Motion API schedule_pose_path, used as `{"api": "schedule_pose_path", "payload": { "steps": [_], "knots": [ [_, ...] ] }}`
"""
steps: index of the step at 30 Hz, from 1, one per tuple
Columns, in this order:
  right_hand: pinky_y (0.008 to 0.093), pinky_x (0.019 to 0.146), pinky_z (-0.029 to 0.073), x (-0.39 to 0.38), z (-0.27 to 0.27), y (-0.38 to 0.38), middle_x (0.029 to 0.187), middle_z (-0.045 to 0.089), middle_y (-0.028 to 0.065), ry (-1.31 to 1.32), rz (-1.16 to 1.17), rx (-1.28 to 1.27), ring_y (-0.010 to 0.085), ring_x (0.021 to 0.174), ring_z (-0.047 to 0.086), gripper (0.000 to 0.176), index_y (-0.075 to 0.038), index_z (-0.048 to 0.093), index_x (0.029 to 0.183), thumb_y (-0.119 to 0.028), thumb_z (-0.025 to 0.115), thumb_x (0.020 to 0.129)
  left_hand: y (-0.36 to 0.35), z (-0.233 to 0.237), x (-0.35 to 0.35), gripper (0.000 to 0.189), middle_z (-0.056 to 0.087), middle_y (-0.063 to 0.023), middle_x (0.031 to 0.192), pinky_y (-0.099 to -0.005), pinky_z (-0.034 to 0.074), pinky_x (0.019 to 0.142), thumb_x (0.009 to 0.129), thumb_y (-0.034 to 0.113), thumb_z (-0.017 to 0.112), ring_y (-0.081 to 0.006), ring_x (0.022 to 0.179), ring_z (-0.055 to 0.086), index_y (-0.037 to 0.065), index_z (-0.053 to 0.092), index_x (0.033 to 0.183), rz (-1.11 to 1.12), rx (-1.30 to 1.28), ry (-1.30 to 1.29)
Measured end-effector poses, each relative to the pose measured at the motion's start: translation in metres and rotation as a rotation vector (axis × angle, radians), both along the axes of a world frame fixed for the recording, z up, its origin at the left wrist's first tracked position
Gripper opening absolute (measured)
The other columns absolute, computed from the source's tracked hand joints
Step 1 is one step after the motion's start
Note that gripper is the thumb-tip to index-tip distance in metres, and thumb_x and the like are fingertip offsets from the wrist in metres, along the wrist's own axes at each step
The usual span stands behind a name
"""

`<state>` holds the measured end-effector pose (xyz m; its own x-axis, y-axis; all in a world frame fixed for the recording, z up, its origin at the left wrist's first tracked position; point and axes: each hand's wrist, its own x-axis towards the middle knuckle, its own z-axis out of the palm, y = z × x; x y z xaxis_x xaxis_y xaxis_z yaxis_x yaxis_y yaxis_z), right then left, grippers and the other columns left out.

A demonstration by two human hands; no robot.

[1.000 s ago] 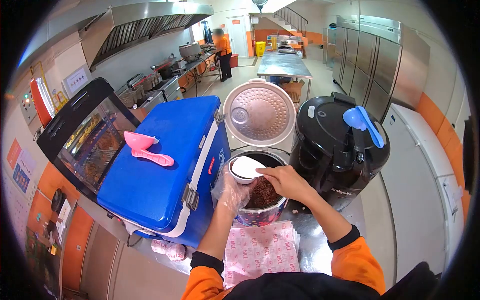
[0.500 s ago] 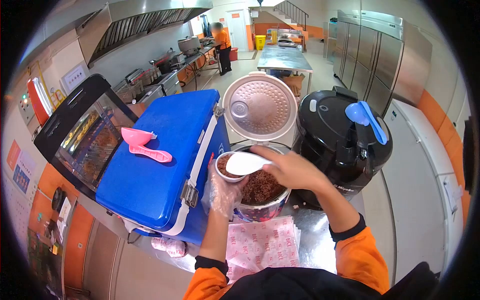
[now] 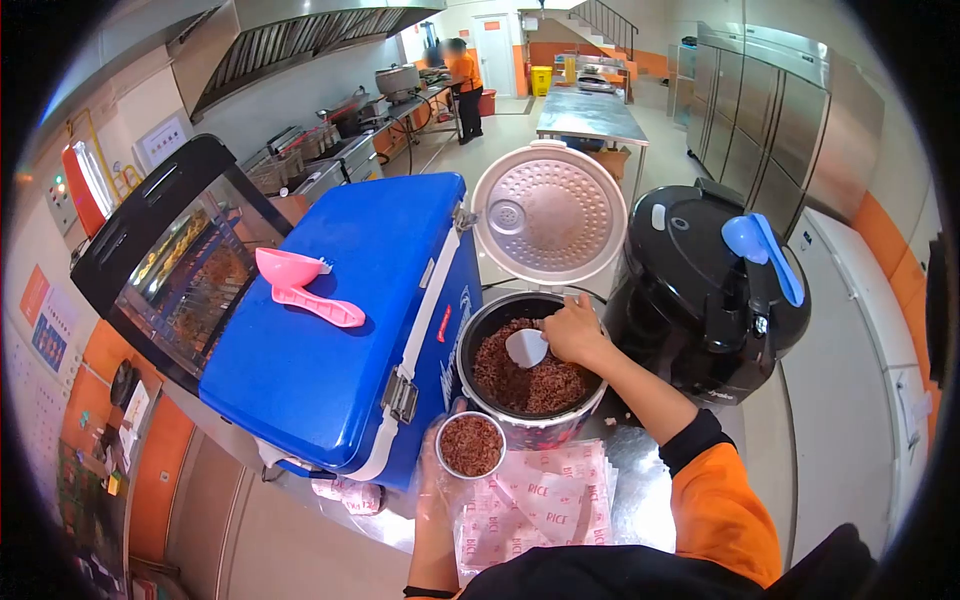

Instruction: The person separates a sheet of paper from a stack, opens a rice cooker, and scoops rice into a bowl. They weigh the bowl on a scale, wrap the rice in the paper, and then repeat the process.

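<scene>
My left hand [image 3: 440, 465], in a clear plastic glove, is closed around a small white cup [image 3: 470, 445] filled with reddish-brown rice. It holds the cup upright above the front of the cooker. My bare right hand [image 3: 575, 332] grips a white rice paddle [image 3: 527, 347], whose blade rests on the brown rice [image 3: 540, 388] inside the open rice cooker [image 3: 533, 428]. The cooker's round lid [image 3: 555, 225] stands raised behind the pot. Printed paper sheets [image 3: 535, 510] marked RICE lie on the metal table below the cup.
A blue cooler box [image 3: 330, 330] stands left, a pink scoop [image 3: 310, 290] on its lid. At right is a closed black cooker [image 3: 690, 290] with a blue scoop [image 3: 765, 255] on top. A wrapped bundle [image 3: 348, 495] lies by the cooler. A person [image 3: 465, 88] stands far back.
My left hand has lowered the cup toward me, away from the pot. My right hand has moved the paddle off the cup and down into the cooker's rice.
</scene>
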<state>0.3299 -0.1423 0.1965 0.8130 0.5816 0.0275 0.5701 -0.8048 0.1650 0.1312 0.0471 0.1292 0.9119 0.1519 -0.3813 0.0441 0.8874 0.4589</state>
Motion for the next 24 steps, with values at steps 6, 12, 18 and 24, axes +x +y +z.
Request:
{"api": "schedule_pose_path", "payload": {
  "steps": [6, 12, 18, 24],
  "knots": [
    [0.0492, 0.089, 0.028, -0.006, 0.002, 0.015, 0.093, 0.067, 0.0091, 0.260, -0.016, 0.048, 0.0292, 0.100, 0.054, 0.023, -0.021, 0.070, 0.099, -0.032, 0.057, 0.084, -0.001, 0.002, 0.003, 0.041, 0.067, -0.0073, 0.102, -0.0465, 0.054, 0.077, 0.088, 0.045, 0.043, -0.0261, 0.091, 0.065, 0.013, 0.063, 0.106, -0.084, 0.216, 0.056],
    [0.0486, 0.095, 0.027, -0.009, -0.002, 0.018, 0.093, 0.068, 0.0143, 0.088, -0.085, 0.074, 0.0312, 0.100, 0.057, 0.019, -0.010, 0.072, 0.087, -0.017, 0.061, 0.073, 0.010, -0.014, 0.012, 0.036, 0.067, -0.0080, 0.098, -0.0441, 0.054, 0.076, 0.088, 0.043, 0.048, -0.0260, 0.088, 0.065, 0.013, 0.063, 0.100, -0.089, 0.095, 0.129],
    [0.0500, 0.093, 0.026, -0.004, -0.002, 0.028, 0.091, 0.067, 0.0152, 0.263, -0.052, 0.064, 0.0289, 0.100, 0.058, 0.023, -0.011, 0.071, 0.093, -0.029, 0.062, 0.081, 0.010, -0.005, 0.015, 0.034, 0.067, -0.0076, 0.096, -0.0432, 0.055, 0.077, 0.088, 0.042, 0.050, -0.0255, 0.087, 0.066, 0.013, 0.063, 0.099, -0.145, 0.051, 0.114],
    [0.0539, 0.088, 0.026, 0.022, -0.021, 0.028, 0.100, 0.068, 0.0081, 0.513, -0.011, 0.139, 0.0296, 0.102, 0.059, 0.025, -0.019, 0.071, 0.100, -0.034, 0.060, 0.083, 0.005, 0.010, 0.019, 0.030, 0.068, -0.0070, 0.095, -0.0422, 0.055, 0.078, 0.087, 0.040, 0.051, -0.0246, 0.086, 0.066, 0.013, 0.063, 0.097, -0.130, 0.020, 0.145]
  ]
}}
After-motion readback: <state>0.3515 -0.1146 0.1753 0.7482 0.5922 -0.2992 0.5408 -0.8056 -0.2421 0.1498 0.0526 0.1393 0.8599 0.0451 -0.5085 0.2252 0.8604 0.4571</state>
